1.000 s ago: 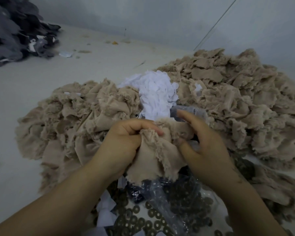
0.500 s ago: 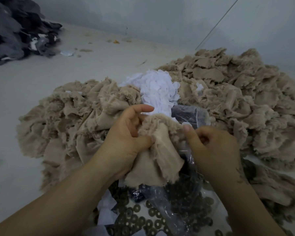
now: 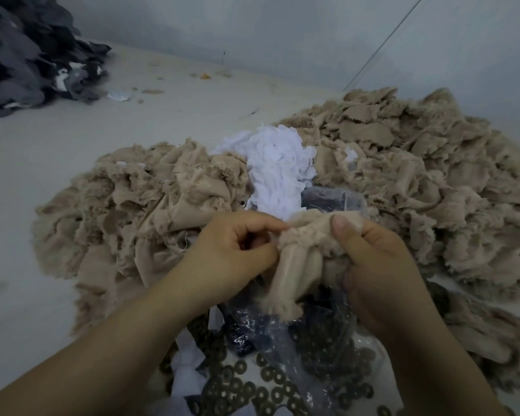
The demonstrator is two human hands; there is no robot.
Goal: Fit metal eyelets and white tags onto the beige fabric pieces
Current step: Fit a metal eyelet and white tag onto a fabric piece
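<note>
The right hand (image 3: 373,265) has come back onto the beige fabric piece (image 3: 300,265), thumb clamped over its frayed top edge, after dipping away a moment ago. The left hand (image 3: 231,253) has slipped off the bundle and now pinches narrowly at the same edge, so I judge an eyelet or tag is being seated there, though none shows. Below lie loose metal eyelets (image 3: 270,382) half under a crinkled plastic bag (image 3: 282,349). White tags (image 3: 279,172) sit just beyond, ringed by the beige fabric heap (image 3: 418,181).
</note>
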